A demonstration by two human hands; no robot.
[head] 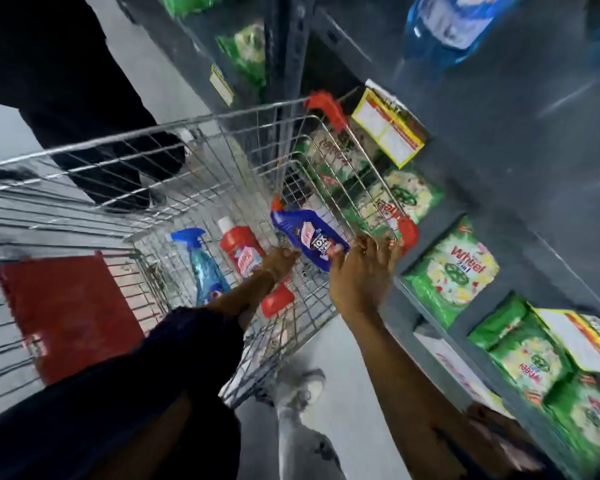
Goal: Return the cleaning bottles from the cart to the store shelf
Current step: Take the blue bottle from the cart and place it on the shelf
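A wire shopping cart [174,133] stands against the store shelf [499,140]. A dark blue cleaning bottle [309,239] with a red cap is raised inside the cart near its right rim. My left hand [279,259] reaches in and grips the bottle's lower end. My right hand [361,271] curls its fingers over the cart's right rim, its thumb beside the bottle. On the cart floor lie a red bottle [240,250] with a white cap and a light blue spray bottle [203,268].
Green detergent packs [454,271] and yellow price tags [388,129] fill the shelf on the right. A large blue bottle [454,26] sits on a higher shelf. A person in black [66,81] stands beyond the cart. The cart's red seat flap [66,313] is at the left.
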